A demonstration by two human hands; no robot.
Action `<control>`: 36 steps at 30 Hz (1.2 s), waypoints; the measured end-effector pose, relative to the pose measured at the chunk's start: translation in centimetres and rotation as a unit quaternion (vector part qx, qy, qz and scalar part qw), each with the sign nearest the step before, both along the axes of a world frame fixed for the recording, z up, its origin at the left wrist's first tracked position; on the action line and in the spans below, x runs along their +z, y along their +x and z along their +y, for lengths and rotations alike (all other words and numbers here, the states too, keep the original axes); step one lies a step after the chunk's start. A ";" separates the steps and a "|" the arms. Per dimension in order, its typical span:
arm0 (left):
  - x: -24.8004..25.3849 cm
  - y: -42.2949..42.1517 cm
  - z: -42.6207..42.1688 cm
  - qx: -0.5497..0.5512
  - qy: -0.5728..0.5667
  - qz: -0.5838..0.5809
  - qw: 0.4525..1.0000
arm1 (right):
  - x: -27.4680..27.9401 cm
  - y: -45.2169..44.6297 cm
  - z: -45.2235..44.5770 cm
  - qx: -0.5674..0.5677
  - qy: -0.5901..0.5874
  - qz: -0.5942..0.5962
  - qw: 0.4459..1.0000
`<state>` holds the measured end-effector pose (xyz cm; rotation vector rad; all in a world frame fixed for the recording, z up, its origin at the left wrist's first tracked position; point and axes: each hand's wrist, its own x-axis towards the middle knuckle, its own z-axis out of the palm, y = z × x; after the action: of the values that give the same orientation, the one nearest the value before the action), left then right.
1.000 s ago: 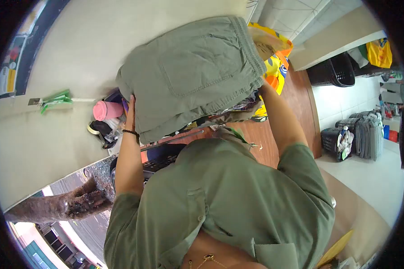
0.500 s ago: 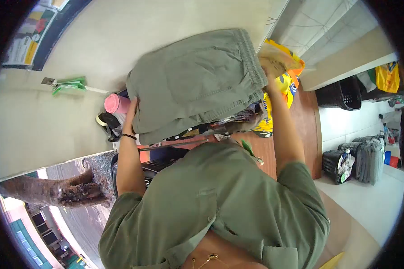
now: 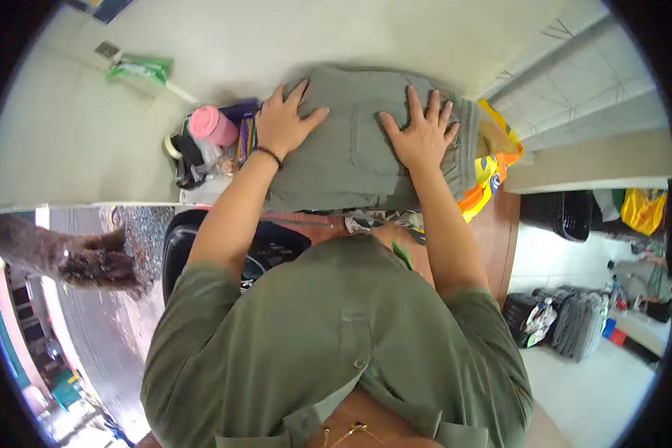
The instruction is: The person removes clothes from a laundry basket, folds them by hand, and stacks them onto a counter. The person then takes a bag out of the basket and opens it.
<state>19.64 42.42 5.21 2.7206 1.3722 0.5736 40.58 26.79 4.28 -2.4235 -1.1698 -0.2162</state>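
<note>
A folded grey-green garment [image 3: 336, 160] with an elastic waistband, shorts or trousers, lies flat against the pale wall. My left hand [image 3: 285, 123] rests palm down on its left part, fingers spread. On the right part, close to the waistband, my right hand [image 3: 423, 136] also presses flat with its fingers apart. Neither hand grips the cloth. What lies beneath the garment is mostly hidden.
Left of the garment stand a pink tumbler [image 3: 213, 125] and a roll of tape [image 3: 173, 147]. A yellow and orange bag [image 3: 493, 172] sits at its right. Black baskets [image 3: 560, 215] are farther right. A green packet [image 3: 143, 70] hangs on the wall.
The garment, gripped at both ends before, now lies flat. Both hands have let go of its edges and moved inward onto its top, fingers spread. The view has shifted.
</note>
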 end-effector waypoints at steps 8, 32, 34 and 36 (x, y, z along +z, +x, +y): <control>1.8 -1.8 0.6 0.043 0.065 -0.102 0.992 | 5.1 1.7 1.9 0.011 -0.074 -0.005 0.997; -7.6 -37.5 -24.9 0.427 -0.143 -0.218 0.866 | 0.9 -18.0 3.2 0.404 -0.086 -0.178 0.893; -9.5 -41.1 -26.8 0.471 -0.228 -0.113 0.845 | 0.5 -18.0 2.9 0.399 -0.073 -0.183 0.896; -13.1 -44.0 -27.2 0.450 -0.312 -0.044 0.836 | 0.4 -18.1 2.5 0.397 -0.074 -0.187 0.895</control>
<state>-24.34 15.22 -7.84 1.4316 2.2640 0.1767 22.46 29.28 4.64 -1.8447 -2.3081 -0.3451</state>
